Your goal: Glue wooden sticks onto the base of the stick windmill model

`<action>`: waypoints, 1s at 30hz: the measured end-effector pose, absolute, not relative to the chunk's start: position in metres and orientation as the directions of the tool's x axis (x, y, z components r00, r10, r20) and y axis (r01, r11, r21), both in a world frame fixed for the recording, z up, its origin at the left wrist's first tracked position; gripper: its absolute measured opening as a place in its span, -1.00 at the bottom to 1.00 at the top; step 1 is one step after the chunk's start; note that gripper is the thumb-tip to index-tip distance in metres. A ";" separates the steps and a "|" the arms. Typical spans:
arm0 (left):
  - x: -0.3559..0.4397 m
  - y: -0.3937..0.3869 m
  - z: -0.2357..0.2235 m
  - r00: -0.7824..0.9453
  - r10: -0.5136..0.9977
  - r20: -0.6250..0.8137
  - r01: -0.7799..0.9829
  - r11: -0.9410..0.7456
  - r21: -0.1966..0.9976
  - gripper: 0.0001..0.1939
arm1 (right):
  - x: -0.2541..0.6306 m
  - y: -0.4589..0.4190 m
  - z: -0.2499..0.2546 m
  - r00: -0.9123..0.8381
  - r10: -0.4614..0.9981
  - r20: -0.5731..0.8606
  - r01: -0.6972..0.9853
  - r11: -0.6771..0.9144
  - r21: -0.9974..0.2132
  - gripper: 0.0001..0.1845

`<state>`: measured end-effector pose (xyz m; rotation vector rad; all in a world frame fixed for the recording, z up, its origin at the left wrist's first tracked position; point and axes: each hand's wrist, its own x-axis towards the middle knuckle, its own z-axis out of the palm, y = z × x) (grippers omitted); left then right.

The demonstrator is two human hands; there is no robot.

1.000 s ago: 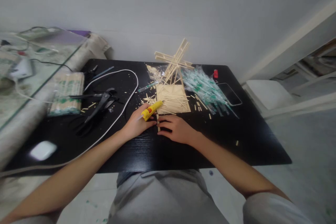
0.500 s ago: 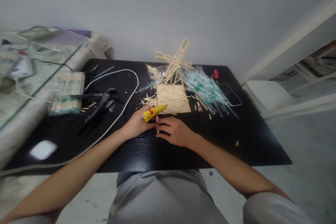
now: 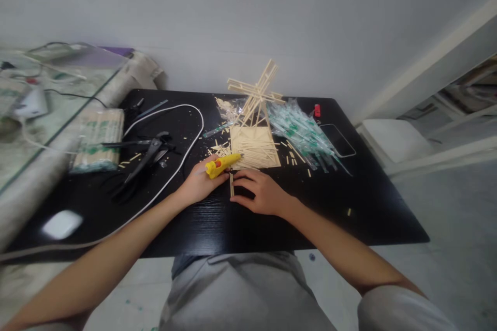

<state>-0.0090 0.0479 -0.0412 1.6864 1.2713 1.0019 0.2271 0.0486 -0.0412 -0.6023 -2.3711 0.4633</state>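
My left hand [image 3: 196,184] is closed around a yellow hot glue gun [image 3: 222,165], its nozzle pointing right. My right hand [image 3: 264,192] rests on the black tabletop with bent fingers and pinches a short piece of thin wooden sticks [image 3: 232,186], which lies lengthwise away from me. The left fingertips are close beside the upper end of this piece. Just beyond both hands is a square stick base [image 3: 237,134] with many loose sticks [image 3: 254,151] on it. A windmill-like stick frame [image 3: 258,95] rises at its back.
Green-and-clear wrapped packets [image 3: 301,124] lie right of the base, beside a phone [image 3: 336,139] and a red object [image 3: 317,110]. To the left are black pliers [image 3: 149,152], a bagged stick bundle [image 3: 99,137], a white cable [image 3: 190,152] and a white case [image 3: 62,224]. Stick offcuts [image 3: 289,158] are scattered about.
My left hand and the glue gun have shifted slightly left, away from the right fingers. More of the short stick piece shows between the hands. My right hand stays nearly in place.
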 end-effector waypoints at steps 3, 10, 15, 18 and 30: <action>-0.009 0.050 -0.038 0.104 0.984 0.141 0.321 -0.168 0.932 -0.71 | 0.231 0.056 -0.041 -0.586 0.625 0.515 0.443 0.780 -0.443 -0.87; -0.010 0.050 -0.033 0.038 0.993 0.116 0.291 -0.122 0.949 -0.67 | 0.240 0.070 -0.050 -0.474 0.762 0.441 0.687 0.633 -0.356 -0.83; -0.008 0.049 -0.032 0.062 0.991 0.115 0.304 -0.129 0.944 -0.69 | 0.239 0.068 -0.049 -0.501 0.752 0.428 0.695 0.644 -0.318 -0.79; -0.007 0.049 -0.034 0.067 0.993 0.101 0.289 -0.117 0.950 -0.68 | 0.238 0.067 -0.049 -0.515 0.746 0.423 0.700 0.650 -0.296 -0.77; -0.007 0.048 -0.034 0.071 0.992 0.101 0.305 -0.118 0.945 -0.70 | 0.236 0.065 -0.050 -0.517 0.761 0.392 0.716 0.635 -0.288 -0.84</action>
